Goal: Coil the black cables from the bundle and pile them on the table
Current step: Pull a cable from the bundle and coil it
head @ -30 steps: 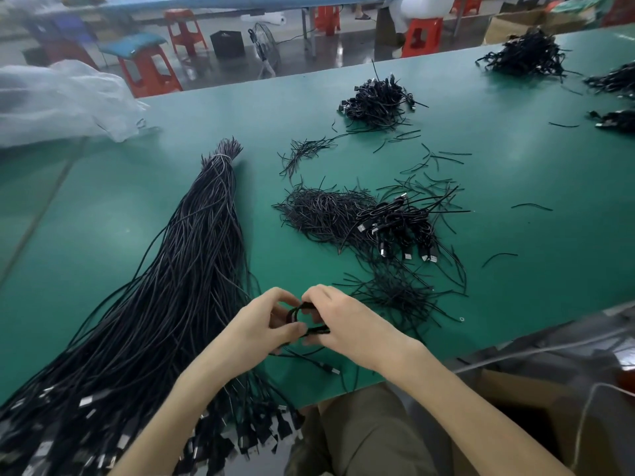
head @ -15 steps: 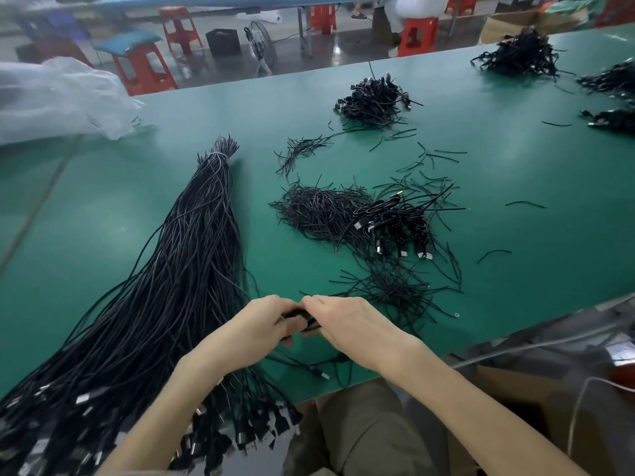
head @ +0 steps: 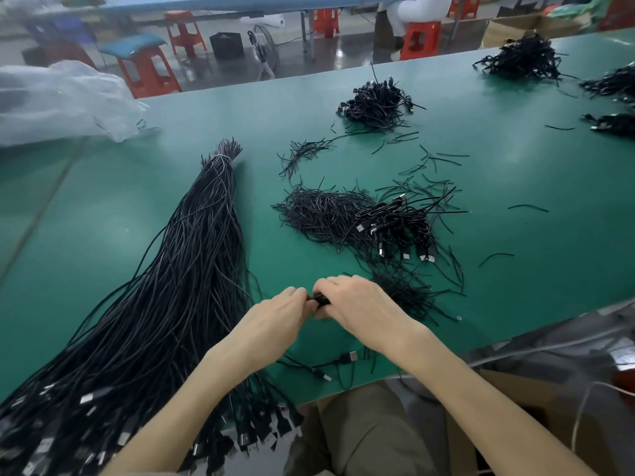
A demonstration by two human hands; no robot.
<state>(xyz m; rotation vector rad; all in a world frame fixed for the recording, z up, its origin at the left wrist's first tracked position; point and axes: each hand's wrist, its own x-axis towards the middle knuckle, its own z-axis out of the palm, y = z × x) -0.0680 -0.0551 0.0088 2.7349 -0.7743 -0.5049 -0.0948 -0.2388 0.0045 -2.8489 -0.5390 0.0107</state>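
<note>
A long bundle of black cables [head: 165,304] lies on the green table [head: 103,218], tied at its far tip, its plug ends fanned over the near edge. My left hand [head: 275,321] and my right hand [head: 357,307] meet just right of the bundle and together pinch a small coiled black cable [head: 318,298], mostly hidden by my fingers. Two of its plug ends [head: 347,359] trail on the table under my wrists. A pile of coiled cables [head: 398,225] lies beyond my hands, beside a heap of black twist ties [head: 323,214].
More cable piles sit farther back [head: 374,101] and at the far right [head: 522,58]. Loose ties are scattered over the table's middle. A clear plastic bag [head: 62,101] lies at the far left. A cardboard box [head: 536,424] stands below the table edge by my right arm.
The open loop seen between my hands a second ago has been squeezed into a tight coil. Both hands moved slightly away from me and closed together over it.
</note>
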